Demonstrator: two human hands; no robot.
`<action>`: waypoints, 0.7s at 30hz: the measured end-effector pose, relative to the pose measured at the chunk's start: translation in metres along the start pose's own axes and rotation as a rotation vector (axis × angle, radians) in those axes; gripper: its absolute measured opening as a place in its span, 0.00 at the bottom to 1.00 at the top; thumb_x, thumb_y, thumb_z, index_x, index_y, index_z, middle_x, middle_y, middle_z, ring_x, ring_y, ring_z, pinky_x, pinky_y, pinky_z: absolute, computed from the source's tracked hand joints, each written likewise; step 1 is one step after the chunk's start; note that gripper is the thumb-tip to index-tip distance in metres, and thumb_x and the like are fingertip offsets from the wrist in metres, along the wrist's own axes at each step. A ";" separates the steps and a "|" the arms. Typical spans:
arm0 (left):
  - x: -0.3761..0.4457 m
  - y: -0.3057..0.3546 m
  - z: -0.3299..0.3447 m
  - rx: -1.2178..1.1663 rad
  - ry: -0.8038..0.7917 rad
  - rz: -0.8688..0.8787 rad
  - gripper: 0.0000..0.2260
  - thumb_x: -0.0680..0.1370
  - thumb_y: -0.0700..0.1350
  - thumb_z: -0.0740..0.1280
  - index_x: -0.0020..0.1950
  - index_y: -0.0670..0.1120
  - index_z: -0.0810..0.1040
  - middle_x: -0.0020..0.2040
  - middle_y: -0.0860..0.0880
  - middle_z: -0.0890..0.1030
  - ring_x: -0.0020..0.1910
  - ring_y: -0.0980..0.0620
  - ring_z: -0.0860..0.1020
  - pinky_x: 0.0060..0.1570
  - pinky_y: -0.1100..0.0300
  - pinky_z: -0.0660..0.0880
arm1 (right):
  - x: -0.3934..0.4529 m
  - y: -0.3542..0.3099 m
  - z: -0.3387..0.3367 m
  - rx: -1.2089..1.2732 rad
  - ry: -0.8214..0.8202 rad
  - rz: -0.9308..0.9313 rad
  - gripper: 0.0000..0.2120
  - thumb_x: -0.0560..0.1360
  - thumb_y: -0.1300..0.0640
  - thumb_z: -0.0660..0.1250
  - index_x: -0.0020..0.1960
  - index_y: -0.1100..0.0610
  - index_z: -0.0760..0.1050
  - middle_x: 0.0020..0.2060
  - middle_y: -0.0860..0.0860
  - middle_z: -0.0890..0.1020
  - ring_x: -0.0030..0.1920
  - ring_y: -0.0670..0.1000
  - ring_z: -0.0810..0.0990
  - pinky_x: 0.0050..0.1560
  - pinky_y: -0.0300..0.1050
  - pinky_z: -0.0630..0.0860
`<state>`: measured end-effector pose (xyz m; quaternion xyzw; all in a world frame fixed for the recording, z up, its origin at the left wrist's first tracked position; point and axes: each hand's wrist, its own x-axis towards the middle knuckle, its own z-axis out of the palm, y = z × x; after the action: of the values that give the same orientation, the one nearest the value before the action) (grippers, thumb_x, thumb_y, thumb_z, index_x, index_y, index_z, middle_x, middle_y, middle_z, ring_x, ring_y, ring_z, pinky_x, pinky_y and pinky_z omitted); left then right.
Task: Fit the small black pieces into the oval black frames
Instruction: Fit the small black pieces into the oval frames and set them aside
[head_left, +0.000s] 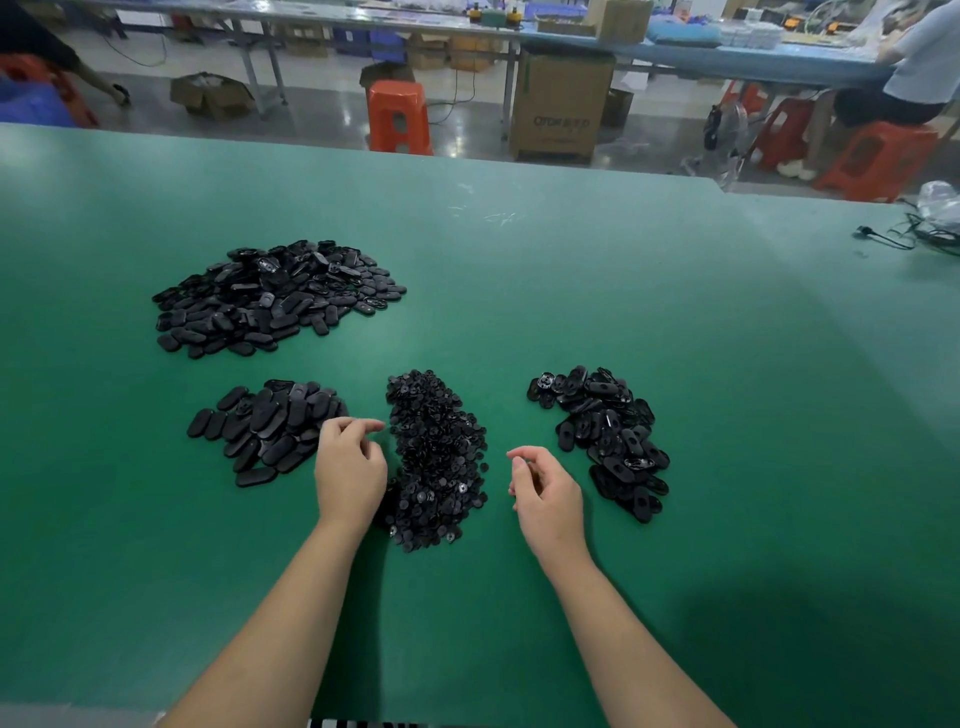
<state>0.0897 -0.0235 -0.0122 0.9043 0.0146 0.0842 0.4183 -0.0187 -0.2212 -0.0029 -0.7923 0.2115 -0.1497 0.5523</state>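
A heap of small round black pieces (436, 457) lies in the middle of the green table (571, 291). Left of it sits a pile of oval black frames (265, 428); a bigger pile of ovals (270, 299) lies farther back on the left. On the right is a third pile of ovals with holes showing (605, 439). My left hand (349, 470) hovers between the near-left pile and the small pieces, fingers loosely curled, holding nothing I can see. My right hand (545, 493) hangs right of the small pieces, fingers loosely curled and holding nothing.
Cables and a clear plastic bag (935, 218) lie at the table's far right edge. Beyond the table stand orange stools (399, 117), a cardboard box (561, 104) and a seated person (914, 67) at another bench.
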 end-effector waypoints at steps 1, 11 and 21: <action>0.000 -0.001 0.000 0.005 -0.003 0.002 0.13 0.79 0.33 0.63 0.56 0.45 0.83 0.56 0.49 0.74 0.31 0.52 0.72 0.37 0.58 0.69 | 0.000 0.001 0.001 -0.009 -0.004 -0.011 0.09 0.82 0.58 0.63 0.48 0.46 0.79 0.33 0.55 0.80 0.29 0.45 0.72 0.30 0.48 0.72; 0.000 -0.003 0.005 0.138 -0.051 0.033 0.14 0.80 0.38 0.64 0.61 0.49 0.84 0.60 0.49 0.75 0.34 0.52 0.74 0.38 0.56 0.73 | -0.010 0.000 0.005 -0.521 0.073 -0.266 0.13 0.80 0.60 0.65 0.64 0.58 0.78 0.61 0.50 0.80 0.63 0.50 0.76 0.64 0.44 0.74; -0.002 0.000 0.008 0.044 0.036 -0.034 0.06 0.79 0.44 0.67 0.48 0.45 0.83 0.55 0.51 0.72 0.41 0.55 0.72 0.44 0.58 0.68 | 0.013 0.009 -0.031 -0.878 -0.038 -0.150 0.22 0.83 0.50 0.59 0.76 0.55 0.66 0.77 0.50 0.68 0.68 0.51 0.69 0.71 0.45 0.66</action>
<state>0.0887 -0.0293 -0.0175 0.9113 0.0393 0.0932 0.3991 -0.0238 -0.2561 -0.0007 -0.9674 0.1870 -0.0709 0.1551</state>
